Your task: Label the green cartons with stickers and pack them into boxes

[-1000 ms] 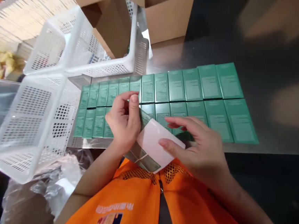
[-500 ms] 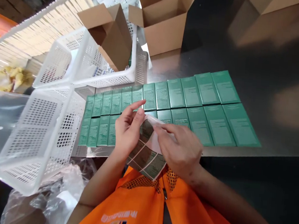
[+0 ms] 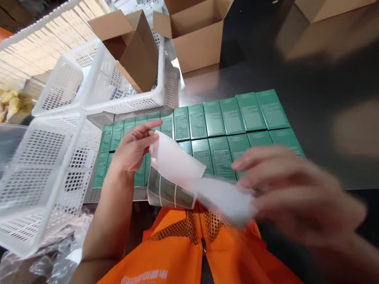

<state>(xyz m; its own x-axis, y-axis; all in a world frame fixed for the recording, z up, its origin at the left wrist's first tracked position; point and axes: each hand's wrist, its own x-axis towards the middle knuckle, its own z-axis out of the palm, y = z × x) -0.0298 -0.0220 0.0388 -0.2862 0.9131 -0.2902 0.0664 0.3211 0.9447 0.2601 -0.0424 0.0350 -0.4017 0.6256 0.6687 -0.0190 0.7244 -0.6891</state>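
My left hand [image 3: 132,148] pinches the top left corner of a sticker sheet [image 3: 167,191], between thumb and fingers. The sheet's dark green and brown labels, split by pale lines, show at its lower part, and a blank white portion curls over above them. My right hand [image 3: 291,190] is smeared by motion at the right, its fingers closed on a blurred pale strip [image 3: 227,200] that stretches toward the sheet. Whether strip and sheet are joined I cannot tell. Behind both hands, green boxes [image 3: 214,117] with fine printing lie flat in two rows, partly hidden by hands and sheet.
White perforated baskets [image 3: 38,164] stand at the left, one holding an open carton [image 3: 140,53]. Another open cardboard box [image 3: 198,41] sits on the dark metal table [image 3: 313,86] behind the green boxes. Clear plastic bags [image 3: 50,253] lie at lower left.
My hands have moved apart, the left going left with the sheet and the right sweeping right with a pale strip. More of the sheet's white side shows. The view has shifted slightly.
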